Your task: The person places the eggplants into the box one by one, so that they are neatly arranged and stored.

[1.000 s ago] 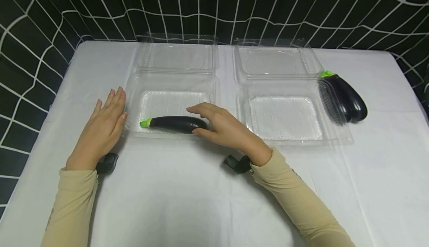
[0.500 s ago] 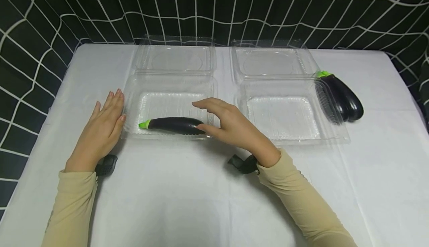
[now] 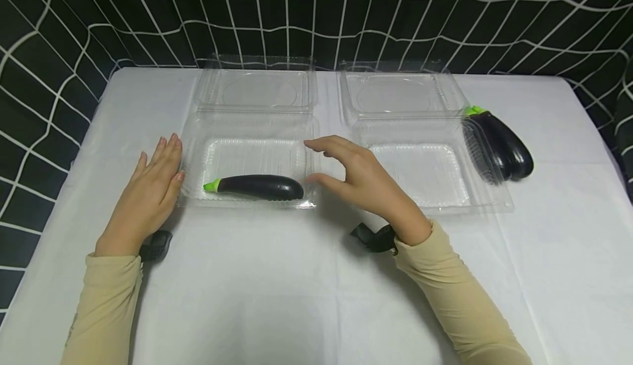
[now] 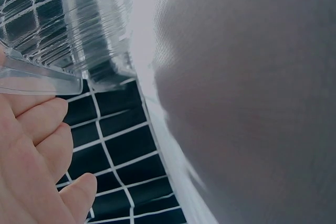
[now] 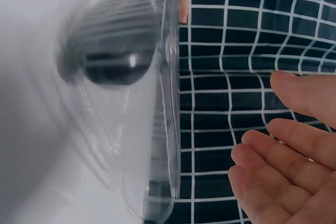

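One dark eggplant with a green stem end lies lengthwise along the near side of the left clear plastic clamshell container. Its lid is folded back behind it. My left hand rests with straight fingers against that container's left side; in the left wrist view, the fingers lie at the rim. Between the two containers hovers my right hand, thumb and fingers spread, holding nothing. Through the container's wall, the eggplant's rounded end shows in the right wrist view, apart from the fingers.
A second clear clamshell container stands to the right with its lid raised, partly behind my right hand. Beyond its right wall lie two more eggplants side by side on the white cloth. White netting over black runs along the back and left.
My right hand has come off the eggplant's rounded end and moved right, fingers spread. The eggplant stays in the left container. My left hand keeps its place.
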`<control>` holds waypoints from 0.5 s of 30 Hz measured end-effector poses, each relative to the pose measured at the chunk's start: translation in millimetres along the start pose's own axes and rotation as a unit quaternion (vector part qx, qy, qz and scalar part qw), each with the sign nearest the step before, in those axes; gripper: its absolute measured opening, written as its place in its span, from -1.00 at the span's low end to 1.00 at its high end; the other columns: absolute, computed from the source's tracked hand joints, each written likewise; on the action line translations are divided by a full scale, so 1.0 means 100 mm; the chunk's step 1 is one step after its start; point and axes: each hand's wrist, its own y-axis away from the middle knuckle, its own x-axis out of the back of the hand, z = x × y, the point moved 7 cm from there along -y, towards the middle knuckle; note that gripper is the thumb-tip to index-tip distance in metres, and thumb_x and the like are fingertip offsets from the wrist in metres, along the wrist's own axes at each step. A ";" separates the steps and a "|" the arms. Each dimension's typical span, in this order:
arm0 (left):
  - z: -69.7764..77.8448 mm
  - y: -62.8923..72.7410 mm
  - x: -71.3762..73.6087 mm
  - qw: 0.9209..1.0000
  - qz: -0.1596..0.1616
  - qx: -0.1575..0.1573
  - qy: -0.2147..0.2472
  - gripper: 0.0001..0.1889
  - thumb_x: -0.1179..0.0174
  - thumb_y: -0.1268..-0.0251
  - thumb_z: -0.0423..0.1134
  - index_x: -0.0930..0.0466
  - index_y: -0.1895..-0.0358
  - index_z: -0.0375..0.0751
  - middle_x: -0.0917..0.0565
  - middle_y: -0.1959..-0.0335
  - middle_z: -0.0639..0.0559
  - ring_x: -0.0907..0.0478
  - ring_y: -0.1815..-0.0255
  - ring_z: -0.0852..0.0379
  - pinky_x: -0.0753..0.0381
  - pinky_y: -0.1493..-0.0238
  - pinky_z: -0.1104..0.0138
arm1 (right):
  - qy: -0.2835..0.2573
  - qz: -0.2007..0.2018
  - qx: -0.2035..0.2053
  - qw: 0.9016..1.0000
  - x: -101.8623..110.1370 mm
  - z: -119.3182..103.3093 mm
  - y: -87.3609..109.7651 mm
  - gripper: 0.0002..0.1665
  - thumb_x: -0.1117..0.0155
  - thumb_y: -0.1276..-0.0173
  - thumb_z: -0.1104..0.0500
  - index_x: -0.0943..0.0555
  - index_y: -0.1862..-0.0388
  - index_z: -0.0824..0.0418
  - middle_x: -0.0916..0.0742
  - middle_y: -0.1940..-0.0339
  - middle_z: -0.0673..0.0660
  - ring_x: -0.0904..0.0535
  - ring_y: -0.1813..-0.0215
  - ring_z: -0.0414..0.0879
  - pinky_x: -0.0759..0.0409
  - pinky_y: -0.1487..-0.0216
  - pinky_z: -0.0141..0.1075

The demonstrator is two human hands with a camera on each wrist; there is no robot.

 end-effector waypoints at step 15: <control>0.00 0.01 0.00 1.000 0.000 0.003 -0.003 -0.43 0.24 -0.52 -0.15 0.02 -0.45 -0.41 -0.05 -0.47 -0.21 0.14 -0.50 -0.05 0.23 -0.45 0.01 | 0.007 0.045 -0.021 0.999 0.26 0.16 0.11 -0.53 -0.36 -0.20 0.29 -0.53 -0.11 0.35 -0.63 -0.10 0.18 -0.53 -0.12 -0.02 -0.48 -0.12 -0.26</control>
